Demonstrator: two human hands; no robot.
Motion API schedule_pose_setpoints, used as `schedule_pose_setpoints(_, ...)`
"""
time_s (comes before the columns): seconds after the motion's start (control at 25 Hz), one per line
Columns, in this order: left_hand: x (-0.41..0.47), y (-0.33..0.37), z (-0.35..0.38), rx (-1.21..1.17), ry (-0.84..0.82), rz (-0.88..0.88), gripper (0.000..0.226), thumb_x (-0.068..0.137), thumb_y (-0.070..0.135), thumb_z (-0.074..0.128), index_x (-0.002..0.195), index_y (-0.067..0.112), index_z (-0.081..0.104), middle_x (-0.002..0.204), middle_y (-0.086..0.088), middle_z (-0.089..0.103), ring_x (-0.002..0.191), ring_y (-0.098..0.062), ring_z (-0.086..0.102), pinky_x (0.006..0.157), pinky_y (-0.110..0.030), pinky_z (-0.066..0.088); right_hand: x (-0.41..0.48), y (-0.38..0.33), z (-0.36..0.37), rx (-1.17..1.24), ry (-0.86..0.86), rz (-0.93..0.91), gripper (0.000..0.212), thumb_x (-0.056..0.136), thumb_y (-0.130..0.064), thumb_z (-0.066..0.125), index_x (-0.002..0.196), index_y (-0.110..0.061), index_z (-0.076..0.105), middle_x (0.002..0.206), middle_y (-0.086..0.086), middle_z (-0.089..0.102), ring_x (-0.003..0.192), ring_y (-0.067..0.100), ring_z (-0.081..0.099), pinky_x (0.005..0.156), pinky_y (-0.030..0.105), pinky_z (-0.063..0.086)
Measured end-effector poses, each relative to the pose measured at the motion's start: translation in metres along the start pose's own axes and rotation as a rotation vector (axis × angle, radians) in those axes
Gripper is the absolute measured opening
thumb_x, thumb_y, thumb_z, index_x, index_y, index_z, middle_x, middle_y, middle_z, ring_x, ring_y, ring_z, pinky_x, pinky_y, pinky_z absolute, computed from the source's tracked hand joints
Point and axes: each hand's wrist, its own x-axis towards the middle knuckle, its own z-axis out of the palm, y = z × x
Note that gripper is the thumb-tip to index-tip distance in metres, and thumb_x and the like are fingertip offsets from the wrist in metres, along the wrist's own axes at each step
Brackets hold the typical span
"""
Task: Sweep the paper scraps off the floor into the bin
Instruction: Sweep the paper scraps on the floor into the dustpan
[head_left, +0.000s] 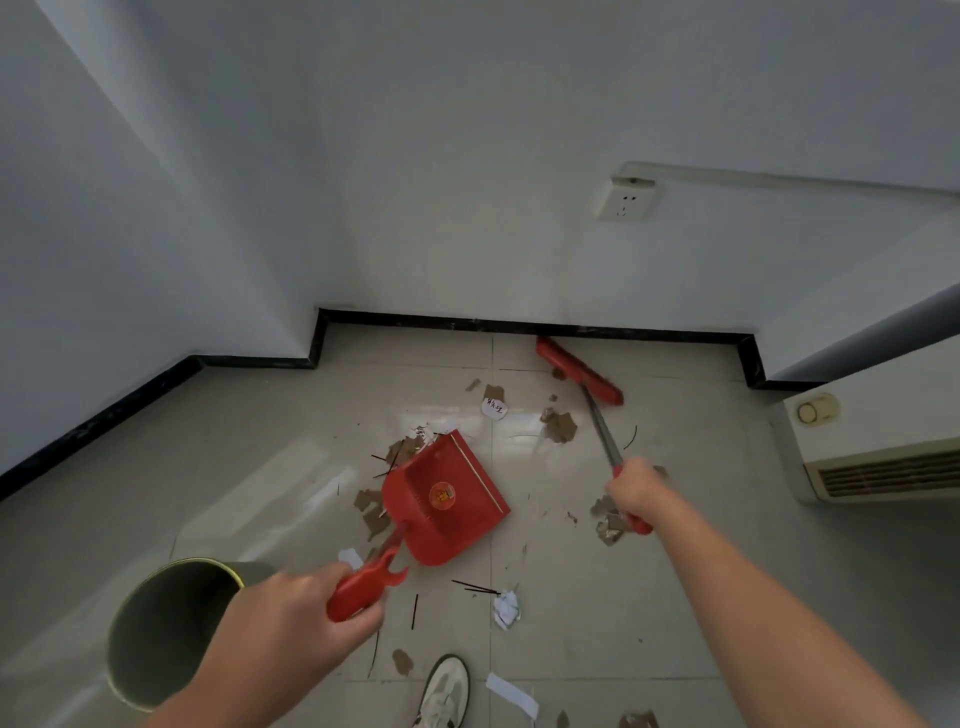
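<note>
A: Where is all the paper?

B: All over the floor (649, 597). Brown scraps (560, 426) lie at about 1 o'clock from the red dustpan (447, 499). More brown bits sit by its 9 o'clock side. A white crumpled ball (506, 609) lies at 5 o'clock from the pan, near the shoe (444, 691).

A: What are the hands doing?

B: The left hand (291, 618) has its fingers closed tight around the dustpan handle. The right hand (636, 488) has its fingers wrapped around the broom stick. The broom head (579, 370) is far out at 12 o'clock, close to the black strip at the bottom of the wall.

A: And the bin?

B: The bin (166, 634) stands at 8 o'clock from the pan, just beside the left hand. From here I see no paper inside it.

A: What could go wrong?

B: I think the pan looks tilted, so its edge may not lie flat. Then scraps could slide under it. A hard sweep could throw light paper past the pan. The ball by the shoe could be stepped on or missed. The left arm could bump the bin and tip it.
</note>
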Motion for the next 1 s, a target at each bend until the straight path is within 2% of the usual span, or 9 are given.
schedule_pose_setpoints(0.08, 0.000, 0.002, 0.001, -0.004, -0.019, -0.013, 0.036, 0.085, 0.064, 0.047, 0.069, 0.032, 0.051, 0.052, 0.007, 0.048, 0.047, -0.011, 0.049, 0.054, -0.012, 0.043, -0.010, -0.004, 0.022, -0.097, -0.042, -0.037, 0.022, 0.086, 0.002, 0.043, 0.103, 0.007, 0.057, 0.067, 0.020, 0.060, 0.063, 0.036, 0.065, 0.053, 0.034, 0.050)
schedule_pose_setpoints(0.12, -0.001, 0.001, 0.002, -0.012, -0.005, -0.015, 0.038, 0.085, 0.064, 0.048, 0.066, 0.031, 0.051, 0.051, 0.007, 0.048, 0.047, -0.011, 0.048, 0.051, -0.014, 0.043, -0.017, -0.002, 0.035, -0.138, -0.047, -0.048, 0.028, 0.089, 0.001, 0.041, 0.114, 0.007, 0.052, 0.082, 0.021, 0.064, 0.075, 0.036, 0.066, 0.058, 0.034, 0.051)
schedule_pose_setpoints(0.2, -0.007, -0.005, 0.005, -0.044, 0.030, -0.032, 0.042, 0.083, 0.065, 0.049, 0.064, 0.027, 0.054, 0.050, 0.006, 0.049, 0.044, -0.010, 0.047, 0.048, -0.016, 0.042, -0.037, 0.010, 0.065, -0.253, -0.001, -0.077, 0.050, 0.092, -0.002, 0.040, 0.140, 0.003, 0.032, 0.120, 0.019, 0.061, 0.108, 0.034, 0.061, 0.081, 0.036, 0.052)
schedule_pose_setpoints(0.28, -0.018, -0.015, 0.011, -0.104, 0.030, -0.069, 0.044, 0.084, 0.064, 0.049, 0.063, 0.026, 0.057, 0.049, 0.004, 0.049, 0.042, -0.008, 0.046, 0.047, -0.017, 0.042, -0.061, 0.029, 0.092, -0.286, -0.028, -0.102, 0.064, 0.092, -0.002, 0.042, 0.151, -0.004, 0.016, 0.132, 0.017, 0.055, 0.118, 0.030, 0.056, 0.095, 0.035, 0.048)
schedule_pose_setpoints(0.44, -0.062, -0.041, 0.018, -0.218, 0.057, -0.113, 0.042, 0.077, 0.065, 0.053, 0.064, 0.027, 0.064, 0.051, 0.005, 0.058, 0.044, -0.006, 0.051, 0.051, -0.021, 0.045, -0.127, 0.049, 0.134, -0.354, -0.130, -0.135, 0.075, 0.094, -0.003, 0.045, 0.153, -0.006, 0.000, 0.137, 0.018, 0.050, 0.122, 0.027, 0.053, 0.099, 0.033, 0.043)
schedule_pose_setpoints(0.68, -0.169, -0.101, 0.024, -0.259, 0.131, -0.161, 0.032, 0.071, 0.055, 0.064, 0.057, 0.026, 0.060, 0.048, 0.000, 0.056, 0.043, -0.011, 0.051, 0.047, -0.029, 0.040, -0.227, 0.096, 0.191, -0.418, -0.155, -0.152, 0.064, 0.095, -0.006, 0.040, 0.152, -0.011, 0.012, 0.138, 0.016, 0.049, 0.123, 0.027, 0.052, 0.101, 0.032, 0.041)
schedule_pose_setpoints(0.84, -0.228, -0.141, 0.032, -0.214, 0.165, -0.138, 0.043, 0.074, 0.055, 0.063, 0.053, 0.019, 0.052, 0.044, -0.001, 0.050, 0.044, -0.011, 0.050, 0.045, -0.030, 0.032, -0.299, 0.144, 0.225, -0.435, -0.180, -0.151, 0.059, 0.096, -0.013, 0.034, 0.152, -0.014, 0.018, 0.138, 0.015, 0.051, 0.123, 0.026, 0.053, 0.102, 0.031, 0.041)
schedule_pose_setpoints(0.92, -0.251, -0.157, 0.040, -0.177, 0.160, -0.132, 0.047, 0.073, 0.058, 0.061, 0.054, 0.016, 0.051, 0.047, -0.001, 0.052, 0.048, -0.012, 0.052, 0.047, -0.031, 0.032, -0.336, 0.166, 0.243, -0.458, -0.213, -0.139, 0.057, 0.092, -0.014, 0.035, 0.148, -0.016, 0.026, 0.127, 0.011, 0.058, 0.114, 0.026, 0.059, 0.097, 0.032, 0.046)
schedule_pose_setpoints(1.0, -0.275, -0.170, 0.049, -0.131, 0.165, -0.147, 0.053, 0.068, 0.067, 0.052, 0.059, 0.014, 0.054, 0.052, -0.002, 0.056, 0.054, -0.014, 0.056, 0.048, -0.031, 0.035, -0.366, 0.179, 0.248, -0.481, -0.265, -0.157, 0.055, 0.091, -0.012, 0.036, 0.146, -0.016, 0.030, 0.109, 0.007, 0.062, 0.087, 0.019, 0.063, 0.075, 0.027, 0.052)
